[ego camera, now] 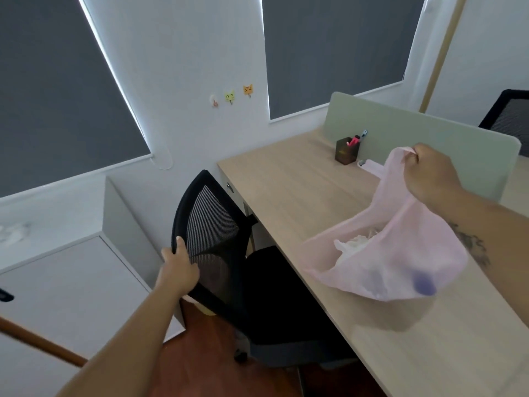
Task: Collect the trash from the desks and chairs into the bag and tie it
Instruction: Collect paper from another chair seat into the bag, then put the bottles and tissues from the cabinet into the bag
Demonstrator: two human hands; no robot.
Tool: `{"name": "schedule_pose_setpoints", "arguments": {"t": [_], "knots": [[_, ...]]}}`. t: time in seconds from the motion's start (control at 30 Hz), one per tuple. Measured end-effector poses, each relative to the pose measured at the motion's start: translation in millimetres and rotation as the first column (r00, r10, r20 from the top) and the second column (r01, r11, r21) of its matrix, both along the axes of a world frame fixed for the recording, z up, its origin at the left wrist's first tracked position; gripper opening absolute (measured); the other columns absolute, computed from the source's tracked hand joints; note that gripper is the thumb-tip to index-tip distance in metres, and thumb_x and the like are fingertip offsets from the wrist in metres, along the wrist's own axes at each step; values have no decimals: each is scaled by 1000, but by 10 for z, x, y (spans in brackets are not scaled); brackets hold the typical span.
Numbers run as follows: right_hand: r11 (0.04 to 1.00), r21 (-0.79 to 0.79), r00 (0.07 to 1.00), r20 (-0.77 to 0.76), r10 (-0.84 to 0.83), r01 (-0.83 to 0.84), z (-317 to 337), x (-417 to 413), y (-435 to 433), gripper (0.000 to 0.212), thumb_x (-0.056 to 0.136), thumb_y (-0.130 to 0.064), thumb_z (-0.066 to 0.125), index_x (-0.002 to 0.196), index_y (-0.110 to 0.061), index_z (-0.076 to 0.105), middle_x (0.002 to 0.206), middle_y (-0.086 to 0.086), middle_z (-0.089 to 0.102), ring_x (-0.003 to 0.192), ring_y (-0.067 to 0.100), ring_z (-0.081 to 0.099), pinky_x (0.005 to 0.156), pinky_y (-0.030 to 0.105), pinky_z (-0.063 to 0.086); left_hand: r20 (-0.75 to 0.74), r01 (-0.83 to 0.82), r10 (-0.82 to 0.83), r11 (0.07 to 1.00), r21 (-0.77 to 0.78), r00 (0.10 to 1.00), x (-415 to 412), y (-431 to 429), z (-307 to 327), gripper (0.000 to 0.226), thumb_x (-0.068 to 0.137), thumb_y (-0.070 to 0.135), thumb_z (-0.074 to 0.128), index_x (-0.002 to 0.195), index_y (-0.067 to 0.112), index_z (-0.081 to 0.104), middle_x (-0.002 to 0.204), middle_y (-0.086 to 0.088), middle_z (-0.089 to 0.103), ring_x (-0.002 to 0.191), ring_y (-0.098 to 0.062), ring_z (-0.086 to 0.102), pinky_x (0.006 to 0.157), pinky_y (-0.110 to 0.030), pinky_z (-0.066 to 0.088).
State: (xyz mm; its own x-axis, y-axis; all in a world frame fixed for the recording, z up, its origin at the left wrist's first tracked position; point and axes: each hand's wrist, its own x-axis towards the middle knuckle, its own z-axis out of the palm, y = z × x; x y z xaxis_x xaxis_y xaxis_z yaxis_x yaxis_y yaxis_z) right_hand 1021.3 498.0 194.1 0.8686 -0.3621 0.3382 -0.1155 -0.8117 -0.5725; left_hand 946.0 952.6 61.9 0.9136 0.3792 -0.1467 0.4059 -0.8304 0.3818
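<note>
The collecting looks well under way but not finished. The pink plastic bag (383,253) already holds crumpled white paper and something purple low down near its bottom, so some trash has gone in. Its mouth is open and nothing is knotted, so the tying is still to do.

The right hand (429,173) is clamped on one handle of the bag, fingers closed round the gathered plastic, and lifts it above the worktop (300,190) at the right of the scene. The bag's belly sags down to, or just above, the wood; I cannot tell whether it touches. Its long axis runs from the pinched handle, up and far, down toward the near side, where the loaded bottom hangs. The mouth gapes to the left, toward the chair. The second handle droops loose on the far side, close to the brown pen holder (347,151) standing against the pale green divider (429,130).

The left hand (179,269) is closed on the frame of the black mesh chair back (211,233), thumb on top of the rim. The chair is tucked against the worktop's left edge. Its black seat (274,285) shows no litter that I can make out, though much of it lies in shadow. I would guess the chair is being checked or shifted for more trash.
</note>
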Motion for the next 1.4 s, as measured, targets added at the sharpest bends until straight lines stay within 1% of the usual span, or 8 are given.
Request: {"name": "schedule_pose_setpoints", "arguments": {"t": [0.27, 0.63, 0.7, 0.77, 0.87, 1.03, 1.13, 1.4], "knots": [[999, 29, 999, -20, -41, 42, 52, -71, -44, 28, 102, -28, 31, 89, -8, 48, 110, 29, 59, 100, 44, 55, 76, 40, 37, 12, -131, 133, 985, -109, 991, -145, -944, 68, 81, 93, 9, 50, 159, 11, 3, 153, -26, 23, 128, -42, 48, 99, -44, 44], [999, -25, 999, -28, 20, -21, -45, -246, -190, 29, 101, -25, 33, 89, -5, 51, 95, 23, 57, 81, 34, 48, 72, 39, 39, -13, -136, 140, 933, -332, 990, -8, -1911, 140, 88, 93, 3, 49, 158, 7, -10, 158, -25, -2, 90, -29, 49, 77, -32, 49], [999, -14, 999, -19, 32, -32, 9, -261, -197, 31, 101, -26, 33, 94, -4, 54, 95, 22, 58, 82, 34, 50, 73, 40, 41, -46, -151, 145, 911, -383, 988, 14, -1943, 97, 83, 94, 8, 48, 159, 13, -3, 160, -23, -9, 105, -34, 50, 88, -37, 51], [999, -13, 999, -11, 31, -31, 69, -278, -218, 31, 100, -24, 33, 96, -3, 56, 94, 21, 59, 84, 35, 52, 73, 39, 41, -85, -165, 146, 930, -327, 986, 60, -1940, 110, 83, 94, 25, 51, 160, 18, 1, 162, -20, -18, 144, -46, 22, 116, -51, 31], [999, -6, 999, 9, 35, -34, 139, -318, -247, 30, 100, -20, 34, 96, -1, 57, 98, 24, 61, 92, 39, 56, 76, 41, 43, -1, 44, -44, 998, 52, 999, 221, -1926, 209, 91, 88, 53, 52, 159, 18, 7, 164, -18, -22, 151, -42, -19, 120, -60, -4], [999, 13, 998, 51, 36, -36, 327, -322, -285, 29, 99, -17, 34, 98, -2, 59, 96, 17, 62, 89, 34, 55, 73, 36, 40, -110, 462, -450, 873, 155, 886, 822, -2122, 206, 98, 83, 71, 52, 159, 24, 10, 164, -6, 18, 152, -37, 10, 120, -53, 13], [1000, 18, 998, 68, -3, 2, 476, -344, -375, 30, 100, -17, 34, 97, -4, 61, 90, 12, 61, 80, 28, 53, 66, 33, 34, -202, 540, -518, 838, 74, 831, 1113, -2214, -4, 58, 89, 56, 52, 137, 23, 50, 138, -4, 54, 131, -31, 46, 101, -43, 39], [936, -216, 957, 143, -253, 280, 1106, -184, -802, 25, 99, -19, 37, 86, -8, 55, 89, 11, 58, 82, 30, 51, 71, 38, 42, 397, 458, -317, 821, -340, 862, 2447, -2128, 1132, 27, 93, 20, 56, 83, -3, 66, 84, -28, 69, 77, -41, 72, 68, -44, 59]]}}
